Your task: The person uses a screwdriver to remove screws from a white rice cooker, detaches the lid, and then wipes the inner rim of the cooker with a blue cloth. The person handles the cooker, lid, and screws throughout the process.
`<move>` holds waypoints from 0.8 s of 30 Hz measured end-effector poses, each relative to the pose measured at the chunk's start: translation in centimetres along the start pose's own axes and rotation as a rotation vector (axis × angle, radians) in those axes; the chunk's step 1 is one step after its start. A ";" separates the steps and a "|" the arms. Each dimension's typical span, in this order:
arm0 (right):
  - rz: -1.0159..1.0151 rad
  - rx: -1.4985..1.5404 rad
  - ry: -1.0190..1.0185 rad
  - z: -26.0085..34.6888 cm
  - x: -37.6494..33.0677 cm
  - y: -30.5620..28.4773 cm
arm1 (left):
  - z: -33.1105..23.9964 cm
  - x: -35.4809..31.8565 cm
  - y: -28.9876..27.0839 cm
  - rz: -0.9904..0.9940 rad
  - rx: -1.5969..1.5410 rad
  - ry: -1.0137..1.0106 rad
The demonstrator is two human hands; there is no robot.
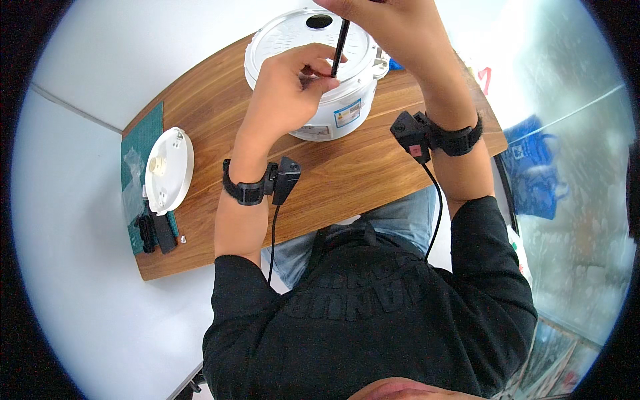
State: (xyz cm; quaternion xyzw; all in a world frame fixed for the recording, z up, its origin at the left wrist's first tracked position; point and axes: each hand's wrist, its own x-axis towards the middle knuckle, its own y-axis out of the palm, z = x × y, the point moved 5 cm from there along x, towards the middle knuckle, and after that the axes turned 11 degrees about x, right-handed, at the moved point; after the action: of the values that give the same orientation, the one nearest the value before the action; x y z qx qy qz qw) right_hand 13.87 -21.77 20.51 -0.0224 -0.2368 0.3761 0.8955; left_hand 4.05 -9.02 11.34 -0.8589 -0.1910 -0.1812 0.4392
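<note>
Screwdriver (341, 40): a thin dark shaft, held nearly upright over the white rice cooker (320, 73) at the far edge of the wooden table (353, 177). The right hand (393, 30) closes over the upper end of the shaft; the handle itself is hidden inside the grip and partly cut off by the picture edge. The left hand (290, 90) is closed lightly around the lower part of the shaft, fingertips pinching it just above the cooker's ribbed top surface, steadying the tip. The tip's exact contact point is hidden behind the fingers.

Handling, as judged: the tool is light, stiff and narrow. A bare metal shaft is likely smooth and can slip between fingertips, so the secure hold is at the handle, with the lower fingers serving only as a guide. The cooker body looks bulky and stable, with a hard plastic shell that may mark under a slipping tip.

Both wrists carry black straps with small black units and trailing cables. To the left on the table lie a round white lid (169, 170), a green cutting mat (140, 143), and small dark parts (155, 232) near the table's front corner.
</note>
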 end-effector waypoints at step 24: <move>-0.651 0.526 -0.205 -11.0 -12.5 -20.0 | -8.2 5.1 16.0 0.076 -0.243 0.106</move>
State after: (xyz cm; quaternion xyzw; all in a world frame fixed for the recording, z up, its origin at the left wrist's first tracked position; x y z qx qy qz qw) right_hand 24.38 -43.09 10.05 0.3200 -0.2154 0.1217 0.9145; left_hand 15.02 -23.55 7.29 -0.9016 -0.1117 -0.2316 0.3480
